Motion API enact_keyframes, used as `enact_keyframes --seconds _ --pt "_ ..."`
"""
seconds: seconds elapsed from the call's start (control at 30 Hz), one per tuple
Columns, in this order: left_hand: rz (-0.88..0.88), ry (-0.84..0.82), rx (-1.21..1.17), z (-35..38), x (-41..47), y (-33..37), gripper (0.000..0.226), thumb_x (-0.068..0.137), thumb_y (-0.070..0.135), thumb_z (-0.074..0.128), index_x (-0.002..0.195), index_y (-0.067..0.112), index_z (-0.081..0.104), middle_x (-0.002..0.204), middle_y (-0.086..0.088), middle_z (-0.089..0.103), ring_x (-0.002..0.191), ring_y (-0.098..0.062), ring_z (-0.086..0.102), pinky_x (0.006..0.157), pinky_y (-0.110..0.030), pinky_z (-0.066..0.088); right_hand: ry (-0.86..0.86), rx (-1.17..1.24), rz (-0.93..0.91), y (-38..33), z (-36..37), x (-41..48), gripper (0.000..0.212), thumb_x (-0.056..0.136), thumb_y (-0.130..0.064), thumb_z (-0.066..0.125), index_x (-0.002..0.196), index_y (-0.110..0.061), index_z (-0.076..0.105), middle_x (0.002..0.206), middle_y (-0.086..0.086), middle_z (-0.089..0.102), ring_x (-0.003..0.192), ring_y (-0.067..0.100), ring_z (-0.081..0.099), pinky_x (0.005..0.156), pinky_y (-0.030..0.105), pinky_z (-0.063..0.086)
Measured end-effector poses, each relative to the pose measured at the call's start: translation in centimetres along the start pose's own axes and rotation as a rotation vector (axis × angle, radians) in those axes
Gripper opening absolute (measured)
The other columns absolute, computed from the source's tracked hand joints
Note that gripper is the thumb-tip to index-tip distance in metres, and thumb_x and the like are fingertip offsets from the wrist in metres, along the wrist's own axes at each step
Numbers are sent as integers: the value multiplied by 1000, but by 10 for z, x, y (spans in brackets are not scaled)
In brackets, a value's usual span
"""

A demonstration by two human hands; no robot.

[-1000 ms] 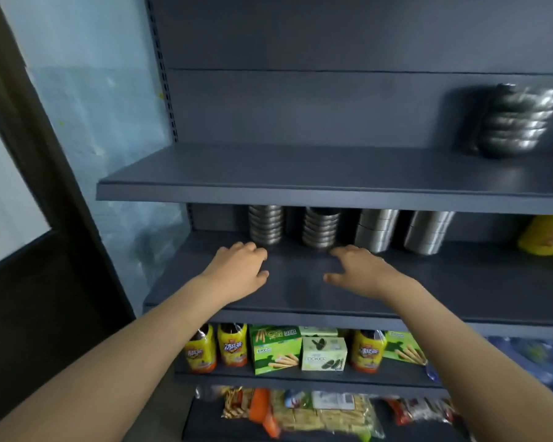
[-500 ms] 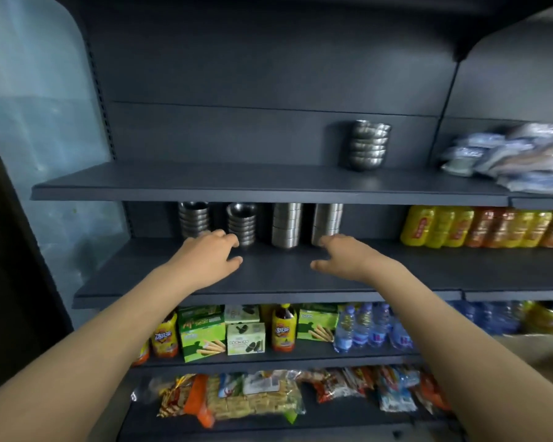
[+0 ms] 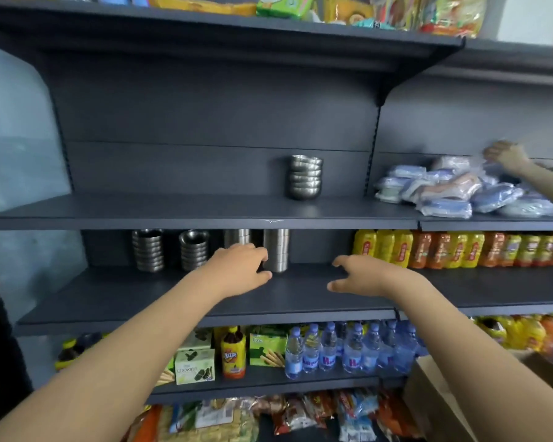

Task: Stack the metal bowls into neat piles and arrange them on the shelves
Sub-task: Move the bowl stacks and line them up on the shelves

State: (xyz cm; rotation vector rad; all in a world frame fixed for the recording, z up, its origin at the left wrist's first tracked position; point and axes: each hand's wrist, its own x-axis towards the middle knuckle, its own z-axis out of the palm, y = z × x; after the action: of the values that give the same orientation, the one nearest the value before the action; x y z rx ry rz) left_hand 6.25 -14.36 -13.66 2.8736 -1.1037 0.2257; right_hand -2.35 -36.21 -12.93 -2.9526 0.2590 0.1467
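— Where are the bowls?
— One stack of metal bowls stands on the upper shelf, center frame. A row of four bowl stacks stands on the middle shelf.
— Hands?
— The left hand and right hand hover there, fingers loosely apart, holding nothing.

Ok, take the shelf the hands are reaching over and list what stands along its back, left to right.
first bowl stack → second bowl stack → third stack, lower part behind the left hand → fourth stack → bottle row, yellow and orange.
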Motion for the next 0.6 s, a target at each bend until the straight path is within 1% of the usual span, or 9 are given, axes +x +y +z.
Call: enact_keyframes --seconds 0.13,0.23,0.33,0.47,0.53,0.6 --pt "20 46 4 -13 45 12 41 94 43 42 124 16 49 122 -4 53 112 -23 50 92 -39 43 32 21 43 30 -18 15 67 92 -45 53 147 -15 29 148 6 40 131 24 43 101 31 38" --pt "41 96 -18 -15 90 16 42 95 42 41 128 18 46 126 -2 51 116 -22 47 91 -36 40 74 -4 65 49 -33 42 67 92 -45 53 147 -15 29 147 7 41 131 24 43 99 28 37" --pt "52 151 -47 -11 137 12 44 95 43 40 132 20 43 129 -1 49 118 -21 46 92 -36 37 128 -28 86 64 -48 80 65 93 -45 52 146 -15 30 145 8 42 129 24 43 93 27 36" --pt "62 152 -76 -7 200 -4 46 95 44 41 134 21 41 133 -1 47 121 -21 44 96 -37 38 171 -64 81 78 -69 139 64 94 -44 50 146 -13 28 148 9 36 133 25 39 102 32 35" --pt "79 149 -62 -8 232 -13 47 95 44 41 135 21 40 134 -1 46 121 -22 44 96 -38 39 180 -85 96 84 -77 169 66 95 -44 48 148 -12 24 152 10 30 137 26 34 107 33 33" --pt "88 170 -43 -7 264 -23 47 95 44 40 135 21 40 133 -1 47 121 -22 43 95 -38 39 193 -83 104 93 -82 199 67 95 -45 48 148 -13 23 153 10 29 138 26 33 109 34 32"
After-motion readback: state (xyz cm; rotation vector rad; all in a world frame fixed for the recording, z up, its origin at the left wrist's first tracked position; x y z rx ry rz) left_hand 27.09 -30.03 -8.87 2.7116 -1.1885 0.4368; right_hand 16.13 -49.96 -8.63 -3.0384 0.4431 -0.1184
